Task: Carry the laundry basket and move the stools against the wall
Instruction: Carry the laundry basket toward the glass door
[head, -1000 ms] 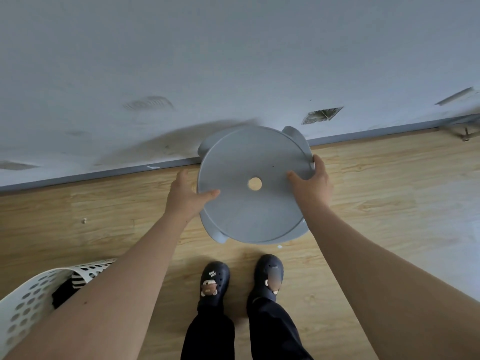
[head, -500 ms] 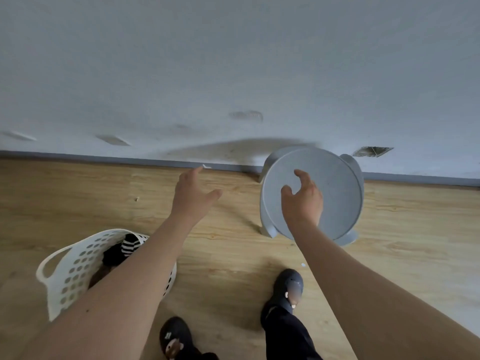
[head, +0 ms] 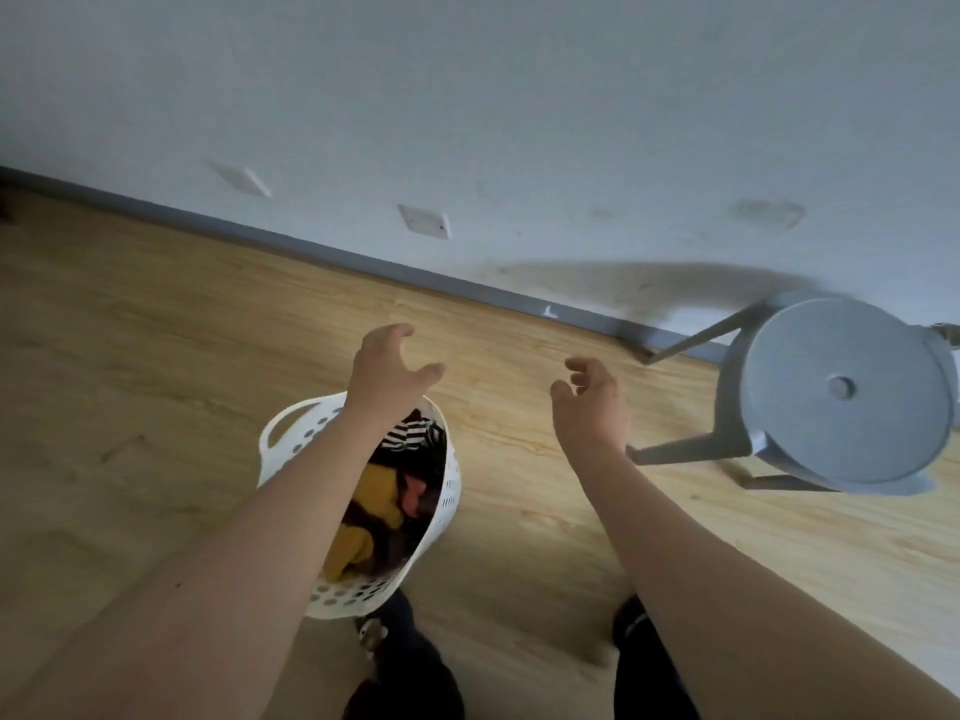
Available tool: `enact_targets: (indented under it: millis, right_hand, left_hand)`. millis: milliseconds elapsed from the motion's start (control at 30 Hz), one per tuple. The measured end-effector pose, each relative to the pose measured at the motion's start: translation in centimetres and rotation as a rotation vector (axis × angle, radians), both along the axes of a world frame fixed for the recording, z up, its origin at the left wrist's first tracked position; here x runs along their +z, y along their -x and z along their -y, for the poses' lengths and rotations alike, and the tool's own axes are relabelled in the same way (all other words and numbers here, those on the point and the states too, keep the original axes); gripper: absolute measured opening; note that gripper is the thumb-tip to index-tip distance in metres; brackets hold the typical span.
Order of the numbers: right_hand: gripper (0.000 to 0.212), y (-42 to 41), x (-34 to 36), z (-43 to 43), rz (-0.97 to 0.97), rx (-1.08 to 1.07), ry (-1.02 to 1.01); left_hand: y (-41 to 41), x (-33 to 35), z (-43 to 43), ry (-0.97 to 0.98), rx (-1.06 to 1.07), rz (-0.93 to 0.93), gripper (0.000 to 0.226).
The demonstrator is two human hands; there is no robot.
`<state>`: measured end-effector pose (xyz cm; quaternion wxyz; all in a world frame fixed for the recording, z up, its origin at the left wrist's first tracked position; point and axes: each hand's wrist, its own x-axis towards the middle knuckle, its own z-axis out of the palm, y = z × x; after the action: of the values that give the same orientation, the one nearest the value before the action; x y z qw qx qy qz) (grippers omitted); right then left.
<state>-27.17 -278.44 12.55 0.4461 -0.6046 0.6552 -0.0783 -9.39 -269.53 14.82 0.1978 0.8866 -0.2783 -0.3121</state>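
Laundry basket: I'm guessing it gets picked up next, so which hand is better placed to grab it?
Probably the left hand: open, it hangs over the laundry basket. The right hand, also open and empty, is off to the basket's side, nearer the stool.

left hand: empty, fingers spread | right hand: empty, fingers curled

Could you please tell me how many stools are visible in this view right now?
1: a grey stool stands at the right, beside the wall. Others may be outside the frame.
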Motion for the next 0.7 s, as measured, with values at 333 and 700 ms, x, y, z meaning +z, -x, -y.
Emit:
enact_targets:
  millis: [333, 700]
  right_hand:
    - [0.035, -13.7, 1.3, -14.2, -0.018, -0.037, -0.05]
    - [0.036, -19.4, 1.1, -16.9, -0.064, -0.029, -0.14]
  left_hand:
    - [-14.1, 0.7, -13.0, -0.048, -0.044, -0.034, 0.059]
    - [-19.5, -0.2, -15.1, -0.093, -0.114, -0.106, 0.054]
